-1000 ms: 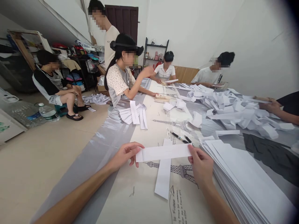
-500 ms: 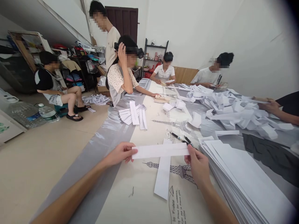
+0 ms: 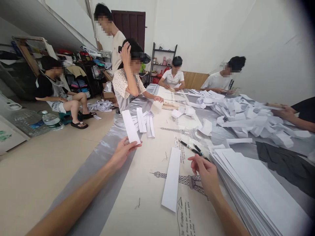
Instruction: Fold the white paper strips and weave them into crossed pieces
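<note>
My left hand [image 3: 124, 152] pinches a folded white paper strip [image 3: 131, 127] by its near end and holds it tilted upward. Behind that strip, several folded paper strips [image 3: 150, 126] lie fanned out on the table. My right hand [image 3: 204, 167] hovers above the printed cloth, its fingers loosely bent and slightly apart, with nothing in them. Between my hands another flat paper strip [image 3: 171, 180] lies across the tower drawing. Just beyond my right hand lie dark pens [image 3: 190, 146].
A tall stack of white paper sheets [image 3: 256, 183] stands at the right, near my right forearm. Beyond it spreads a heap of folded papers [image 3: 248, 113] and a dark cloth [image 3: 285, 164]. Several people sit or stand around the table. A water bottle [image 3: 52, 121] stands on the floor.
My right hand has let go of the strip. My left hand has swung it left, toward the fanned strips, and turned it upright. A co-worker's hand has lifted a little from the table.
</note>
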A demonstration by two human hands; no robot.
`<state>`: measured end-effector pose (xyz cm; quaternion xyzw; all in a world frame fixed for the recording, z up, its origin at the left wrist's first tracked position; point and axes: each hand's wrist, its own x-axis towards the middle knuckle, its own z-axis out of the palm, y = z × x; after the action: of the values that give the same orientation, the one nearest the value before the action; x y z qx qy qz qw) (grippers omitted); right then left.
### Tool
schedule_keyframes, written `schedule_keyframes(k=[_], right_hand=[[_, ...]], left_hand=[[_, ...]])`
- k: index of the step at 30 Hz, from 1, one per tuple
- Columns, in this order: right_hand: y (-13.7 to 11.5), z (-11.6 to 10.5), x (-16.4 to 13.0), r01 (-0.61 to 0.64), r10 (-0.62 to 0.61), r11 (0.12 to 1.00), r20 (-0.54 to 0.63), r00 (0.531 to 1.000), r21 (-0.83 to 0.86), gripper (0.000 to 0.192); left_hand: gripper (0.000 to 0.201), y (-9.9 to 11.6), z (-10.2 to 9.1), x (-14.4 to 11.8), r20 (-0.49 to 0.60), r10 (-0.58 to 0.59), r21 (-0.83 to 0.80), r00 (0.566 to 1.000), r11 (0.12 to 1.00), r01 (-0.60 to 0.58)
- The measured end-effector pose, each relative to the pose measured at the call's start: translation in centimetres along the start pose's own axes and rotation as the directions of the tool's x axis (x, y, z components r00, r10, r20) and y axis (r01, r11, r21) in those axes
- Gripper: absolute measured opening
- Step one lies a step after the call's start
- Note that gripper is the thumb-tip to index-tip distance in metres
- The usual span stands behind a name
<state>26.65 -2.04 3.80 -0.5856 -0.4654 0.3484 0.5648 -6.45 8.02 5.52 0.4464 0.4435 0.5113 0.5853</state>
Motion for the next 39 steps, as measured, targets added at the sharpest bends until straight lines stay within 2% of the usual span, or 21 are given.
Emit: schedule_keyframes(k=[1, 3, 5, 6, 8, 10, 13, 15, 17, 18, 20, 23, 25, 27, 29, 32, 35, 37, 39], right_hand=[[-0.4, 0.3, -0.3, 0.011, -0.009, 1.0, 0.073, 0.997, -0.015, 0.046], [-1.1, 1.4, -1.2, 0.029, -0.02, 0.999, 0.252, 0.967, -0.032, 0.043], [-1.7, 2.9, -2.4, 0.014, -0.01, 1.0, 0.412, 0.911, -0.008, 0.042], [-1.9, 3.7, -2.9, 0.002, -0.015, 1.0, 0.485, 0.874, 0.028, 0.04], [-1.9, 4.8, -3.8, -0.009, -0.017, 0.999, 0.531, 0.847, 0.047, 0.038], [-1.8, 5.1, -4.1, 0.007, -0.021, 1.0, 0.528, 0.849, 0.028, 0.039], [-1.7, 4.3, -3.7, 0.029, 0.0, 0.999, 0.561, 0.828, -0.043, 0.041], [-1.6, 3.3, -3.2, 0.025, 0.04, 0.995, 0.618, 0.785, -0.097, 0.042], [-1.6, 2.5, -2.6, 0.027, 0.07, 0.989, 0.634, 0.77, -0.142, 0.043], [-1.6, 2.2, -2.3, 0.027, 0.075, 0.987, 0.614, 0.786, -0.156, 0.042], [-1.5, 1.7, -1.9, 0.012, 0.074, 0.987, 0.525, 0.848, -0.159, 0.041], [-1.4, 1.5, -1.4, -0.032, 0.083, 0.99, 0.383, 0.92, -0.137, 0.039], [-1.3, 1.5, -1.3, -0.038, 0.067, 0.994, 0.298, 0.952, -0.102, 0.036], [-1.2, 1.4, -1.2, -0.036, 0.046, 0.998, 0.218, 0.975, -0.051, 0.034], [-1.1, 1.2, -1.0, -0.033, 0.036, 0.999, 0.154, 0.988, -0.017, 0.035], [-0.8, 0.8, -0.7, -0.018, 0.019, 1.0, 0.104, 0.994, -0.011, 0.035], [-0.6, 0.8, -0.6, 0.009, -0.007, 1.0, 0.102, 0.995, -0.02, 0.035], [-0.6, 1.0, -0.8, 0.028, -0.024, 0.999, 0.12, 0.993, -0.037, 0.037], [-0.6, 1.1, -0.9, 0.056, -0.045, 0.996, 0.137, 0.99, -0.075, 0.039]], left_hand=[[0.05, -0.2, 1.0, -1.1, 0.072, -0.009, 0.005, 0.997, 1.0, 0.009], [0.042, -0.7, 3.3, -3.6, 0.143, -0.025, 0.066, 0.989, 0.998, 0.016], [0.036, -1.3, 5.9, -6.2, 0.234, -0.03, 0.136, 0.972, 0.991, -0.002], [0.034, -1.6, 7.0, -7.3, 0.319, -0.01, 0.126, 0.948, 0.992, -0.032], [0.035, -2.1, 8.6, -9.0, 0.454, 0.031, 0.117, 0.891, 0.989, -0.093], [0.036, -2.5, 9.0, -9.5, 0.457, 0.041, 0.138, 0.889, 0.984, -0.117], [0.038, -2.6, 7.4, -8.1, 0.366, 0.005, 0.144, 0.931, 0.988, -0.061], [0.042, -2.2, 5.2, -6.1, 0.309, -0.029, 0.081, 0.951, 0.997, 0.004], [0.04, -1.4, 2.7, -4.2, 0.249, -0.009, 0.068, 0.969, 0.998, -0.008], [0.039, -0.9, 1.4, -3.3, 0.264, -0.011, 0.115, 0.965, 0.993, -0.02], [0.039, 0.2, -0.7, -2.2, 0.331, -0.071, 0.247, 0.941, 0.969, -0.014], [0.042, 1.3, -2.6, -1.6, 0.423, -0.172, 0.317, 0.89, 0.948, 0.032], [0.046, 1.6, -3.3, -1.5, 0.42, -0.215, 0.314, 0.882, 0.946, 0.081], [0.045, 1.5, -3.8, -1.1, 0.328, -0.188, 0.251, 0.926, 0.962, 0.107], [0.039, 1.3, -4.3, -0.2, 0.2, -0.116, 0.166, 0.973, 0.983, 0.083], [0.039, 0.7, -4.9, 1.2, 0.106, -0.075, 0.109, 0.992, 0.992, 0.063], [0.057, 0.0, -4.7, 1.9, 0.166, -0.18, 0.145, 0.97, 0.977, 0.156], [0.063, -0.3, -4.2, 1.6, 0.278, -0.276, 0.23, 0.92, 0.949, 0.215], [0.06, -0.4, -3.6, 0.9, 0.401, -0.325, 0.361, 0.856, 0.915, 0.178]])
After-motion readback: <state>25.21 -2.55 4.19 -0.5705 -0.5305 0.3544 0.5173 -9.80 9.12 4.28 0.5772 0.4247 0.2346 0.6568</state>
